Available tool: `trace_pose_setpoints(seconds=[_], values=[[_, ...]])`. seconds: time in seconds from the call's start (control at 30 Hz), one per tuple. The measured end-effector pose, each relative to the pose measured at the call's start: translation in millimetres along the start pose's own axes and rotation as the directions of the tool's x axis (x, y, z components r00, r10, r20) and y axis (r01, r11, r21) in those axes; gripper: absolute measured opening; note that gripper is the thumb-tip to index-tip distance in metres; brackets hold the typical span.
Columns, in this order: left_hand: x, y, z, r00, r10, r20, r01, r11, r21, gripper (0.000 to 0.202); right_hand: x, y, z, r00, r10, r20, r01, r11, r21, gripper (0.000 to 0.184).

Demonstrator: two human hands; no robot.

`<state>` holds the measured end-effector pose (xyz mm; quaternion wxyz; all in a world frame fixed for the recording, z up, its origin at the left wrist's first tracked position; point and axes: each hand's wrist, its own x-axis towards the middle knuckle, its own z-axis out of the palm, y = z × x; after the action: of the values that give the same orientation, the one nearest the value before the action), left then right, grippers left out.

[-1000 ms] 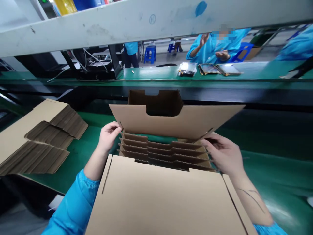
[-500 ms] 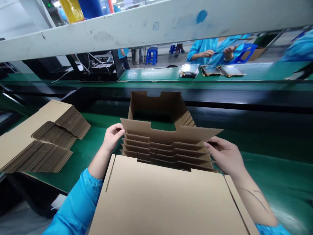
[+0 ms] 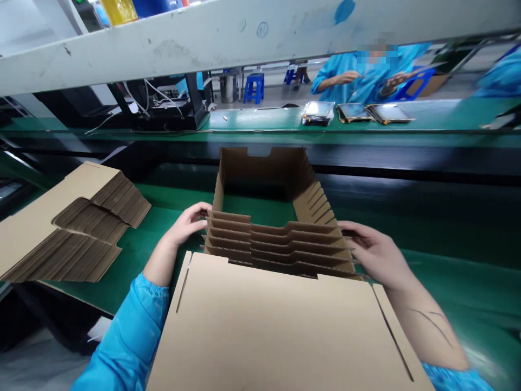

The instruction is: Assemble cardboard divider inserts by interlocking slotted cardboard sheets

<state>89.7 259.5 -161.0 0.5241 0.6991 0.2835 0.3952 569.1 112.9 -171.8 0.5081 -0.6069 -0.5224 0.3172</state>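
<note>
An open brown cardboard box (image 3: 260, 168) stands on the green belt before me, its near flap (image 3: 277, 326) spread toward me. Several cardboard divider sheets (image 3: 277, 244) sit upright in slots at the box's near end. My left hand (image 3: 185, 225) presses its fingers against the left ends of the dividers. My right hand (image 3: 374, 252) is curled against their right ends, at the slotted right wall (image 3: 319, 203). The far half of the box shows bare green belt inside.
A stack of flat cardboard pieces (image 3: 61, 228) lies to the left. Across a black rail, a second green belt (image 3: 260, 122) carries trays and screens (image 3: 354, 112). A person in a blue coat (image 3: 366, 73) works there. A grey beam (image 3: 244, 32) runs overhead.
A large cardboard sheet that stood raised above the dividers has come down into the box, joining the row. Both hands stayed at the divider ends.
</note>
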Motion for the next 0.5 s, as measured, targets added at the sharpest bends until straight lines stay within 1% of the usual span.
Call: trace_pose_setpoints(seconds=[0.03,0.07,0.1,0.13,0.17,0.2,0.23,0.3,0.4,0.43,0.5], values=[[-2.1,0.2,-0.4,0.999,0.027,-0.017,-0.029,0.995,-0.098,0.068,-0.3,-0.6,-2.9,1.0,0.008,-0.01,-0.007,0.995,0.1,0.052],[-4.8,1.4,-0.8,0.998,0.056,-0.014,-0.058,0.982,-0.177,0.091,-0.8,-1.7,-5.8,1.0,-0.004,0.006,0.002,0.979,0.202,0.063],[-7.7,3.9,-1.1,0.996,0.084,0.002,-0.081,0.97,-0.228,0.113,-1.6,-3.5,-8.6,0.998,-0.039,0.048,0.024,0.957,0.29,0.074],[-10.7,7.5,-1.4,0.994,0.109,0.025,-0.1,0.963,-0.25,0.13,-2.8,-5.9,-10.9,0.99,-0.097,0.099,0.056,0.933,0.355,0.086],[-13.6,12.2,-1.6,0.991,0.127,0.046,-0.112,0.962,-0.25,0.142,-4.3,-8.8,-12.7,0.976,-0.155,0.155,0.083,0.915,0.395,0.096],[-16.2,17.6,-1.5,0.988,0.136,0.068,-0.117,0.965,-0.234,0.149,-6.0,-12.3,-13.8,0.958,-0.201,0.204,0.104,0.907,0.407,0.104],[-18.2,23.5,-1.2,0.986,0.142,0.09,-0.12,0.97,-0.212,0.151,-7.9,-16.1,-14.2,0.944,-0.224,0.241,0.115,0.911,0.396,0.109],[-20.5,34.6,0.7,0.98,0.156,0.128,-0.133,0.976,-0.172,0.151,-11.6,-24.0,-13.4,0.934,-0.223,0.277,0.126,0.936,0.33,0.112],[-20.7,44.8,6.2,0.976,0.152,0.154,-0.131,0.982,-0.137,0.15,-16.1,-31.5,-11.3,0.931,-0.223,0.288,0.152,0.956,0.25,0.105],[-20.5,45.9,8.5,0.979,0.14,0.146,-0.122,0.984,-0.131,0.149,-17.2,-32.0,-11.1,0.93,-0.233,0.285,0.164,0.955,0.245,0.101],[-19.6,45.0,13.2,0.987,0.117,0.11,-0.102,0.986,-0.133,0.146,-19.0,-30.4,-11.5,0.937,-0.253,0.242,0.188,0.947,0.262,0.092]])
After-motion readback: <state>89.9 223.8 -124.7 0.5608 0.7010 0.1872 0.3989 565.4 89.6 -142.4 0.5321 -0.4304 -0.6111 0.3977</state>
